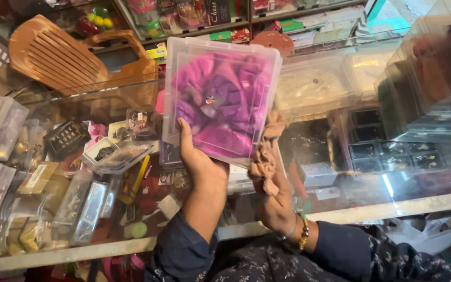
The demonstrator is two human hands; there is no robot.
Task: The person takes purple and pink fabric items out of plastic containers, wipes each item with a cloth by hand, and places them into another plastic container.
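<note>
Scrunchies (220, 99), bright purple and packed inside a clear square plastic box (184, 52), are sitting just above both hands, tilted up toward the camera over the glass counter (53, 104). The left hand (200, 164) is gripping the box from below, thumb pressed flat on its front face and the other fingers hidden behind it. The right hand (275, 201) is closing around a beige scrunchie (264, 156), bunching the fabric against the box's lower right corner; a beaded bracelet (304, 232) is circling that wrist. To the left of the left hand, small jewellery boxes (103, 150) and clear packets (74, 203) are lying under and on the glass. Farther up and left, a brown plastic chair (58, 55) is standing behind the counter. To the right of the right hand, a stack of clear boxes (429, 68) is rising, blurred.
</note>
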